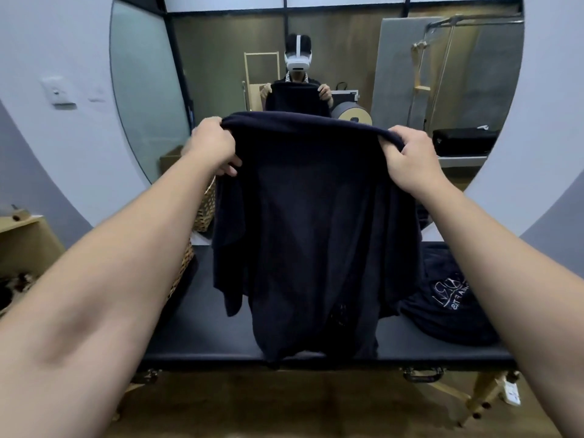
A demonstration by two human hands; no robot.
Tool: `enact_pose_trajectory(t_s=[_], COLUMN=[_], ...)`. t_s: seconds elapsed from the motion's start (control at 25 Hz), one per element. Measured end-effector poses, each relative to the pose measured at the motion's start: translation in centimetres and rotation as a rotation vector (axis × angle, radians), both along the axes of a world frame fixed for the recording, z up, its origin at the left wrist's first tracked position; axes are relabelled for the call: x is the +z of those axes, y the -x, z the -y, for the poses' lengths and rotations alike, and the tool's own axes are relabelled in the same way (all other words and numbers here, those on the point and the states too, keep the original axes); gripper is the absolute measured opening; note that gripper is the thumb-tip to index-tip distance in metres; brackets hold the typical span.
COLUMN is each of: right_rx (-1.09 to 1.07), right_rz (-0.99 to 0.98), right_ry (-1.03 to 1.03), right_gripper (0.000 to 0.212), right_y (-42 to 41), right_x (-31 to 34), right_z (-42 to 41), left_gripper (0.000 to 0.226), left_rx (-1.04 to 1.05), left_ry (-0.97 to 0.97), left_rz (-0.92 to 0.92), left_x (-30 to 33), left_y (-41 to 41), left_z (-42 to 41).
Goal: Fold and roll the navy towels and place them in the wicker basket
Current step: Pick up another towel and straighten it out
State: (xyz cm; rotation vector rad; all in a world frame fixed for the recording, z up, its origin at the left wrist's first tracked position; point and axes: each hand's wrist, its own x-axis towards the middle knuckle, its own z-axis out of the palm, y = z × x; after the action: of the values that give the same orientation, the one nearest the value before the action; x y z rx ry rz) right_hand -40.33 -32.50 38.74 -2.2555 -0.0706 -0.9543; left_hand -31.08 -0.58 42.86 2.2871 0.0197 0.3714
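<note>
Step in hand looks like spreading the navy towel for its first fold: keep the top edge taut and level, then lower it flat onto the desk. Left hand and right hand each grip a top corner, fingers curled round cloth. Towel hangs above the desk; wicker basket, mostly hidden, probably stands on the desk's left end.

- The towel hangs at the frame's centre, in front of the surface, its lower end reaching the surface's near edge.
- The left hand grips its upper left corner, the right hand its upper right.
- The wicker basket sits on the surface left of the towel, partly hidden behind the left forearm.
- A heap of towels lies on the surface at the right.
- A mirror stands behind the surface.
</note>
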Motion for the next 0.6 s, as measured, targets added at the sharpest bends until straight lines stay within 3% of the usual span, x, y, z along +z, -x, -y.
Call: enact_pose_trajectory(t_s=[0.16,0.28,0.36,0.44,0.52,0.6], right_rx=[0.108,0.154,0.178,0.179,0.146,0.13], right_rz=[-0.122,-0.211,-0.226,-0.211,-0.19,-0.18], right_ry=[-0.145,-0.169,-0.105,-0.047,-0.019,-0.018], right_gripper=[0.012,0.008,0.01,0.007,0.007,0.009], right_y=[2.2,3.8,4.8,5.6,6.0,6.3], right_x=[-1.2,-2.9,-3.4,-3.3,-3.1,-2.8], right_z=[3.1,4.4,4.7,4.9,5.6,6.2], left_gripper=[0.024,0.026,0.032,0.036,0.034,0.03], left_rx=[-0.2,-0.13,-0.069,-0.07,-0.122,-0.218], left_ry=[0.573,0.959,1.07,0.877,0.443,0.127], left_rz=[-0.268,-0.244,-0.155,0.035,0.278,0.401], left_x=[-0.7,-2.4,-3.4,-4.2,-4.4,-4.6], left_y=[3.2,3.8,4.2,4.7,5.2,5.1], left_z=[5.1,7.4,8.7,9.7,10.0,9.8])
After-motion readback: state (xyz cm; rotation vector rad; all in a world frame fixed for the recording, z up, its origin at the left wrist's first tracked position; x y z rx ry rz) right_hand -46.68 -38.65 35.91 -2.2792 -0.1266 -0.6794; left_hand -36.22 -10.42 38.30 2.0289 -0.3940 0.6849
